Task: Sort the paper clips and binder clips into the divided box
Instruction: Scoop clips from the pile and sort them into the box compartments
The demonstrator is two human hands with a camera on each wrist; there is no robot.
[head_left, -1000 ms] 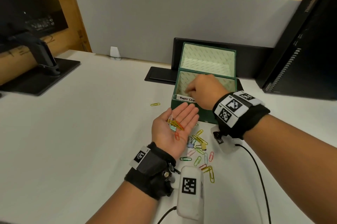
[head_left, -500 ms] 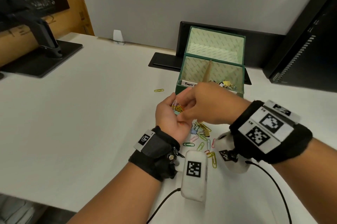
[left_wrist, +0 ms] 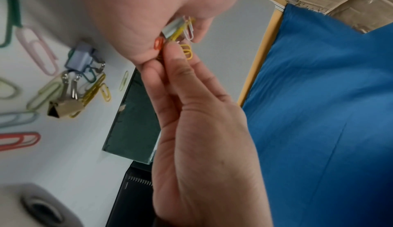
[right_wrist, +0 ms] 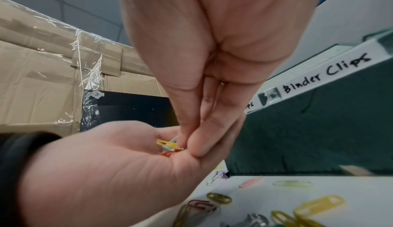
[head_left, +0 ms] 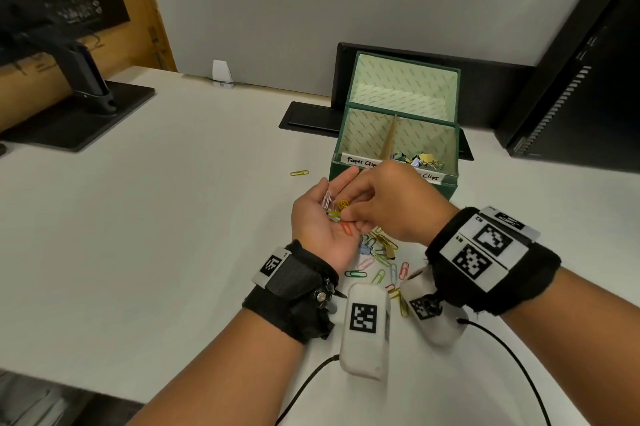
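My left hand (head_left: pixel 317 221) lies palm up in front of the green divided box (head_left: pixel 448 188), cupping several coloured paper clips (head_left: pixel 337 212). My right hand (head_left: pixel 349 217) reaches over it, and its thumb and fingertips (right_wrist: pixel 197 144) pinch clips in that palm (left_wrist: pixel 180 30). The box's right compartment, labelled "Binder Clips" (right_wrist: pixel 325 74), holds several binder clips (head_left: pixel 419 159). What lies in the left "Paper Clips" compartment (head_left: pixel 363 134) is hidden behind its front wall. A pile of paper clips (head_left: pixel 381 254) lies on the table under my hands, with a lilac binder clip (left_wrist: pixel 83 59) and a gold one (left_wrist: pixel 63 107).
One yellow-green paper clip (head_left: pixel 299 173) lies alone left of the box. A black tray (head_left: pixel 311 119) sits behind the box against a grey partition. A monitor stand (head_left: pixel 86 96) is at far left and a black monitor (head_left: pixel 588 79) at right. The table's front edge runs at lower left.
My right hand has come back from over the box's left compartment to my left palm and now pinches clips there. The left hand stayed palm up, curling slightly.
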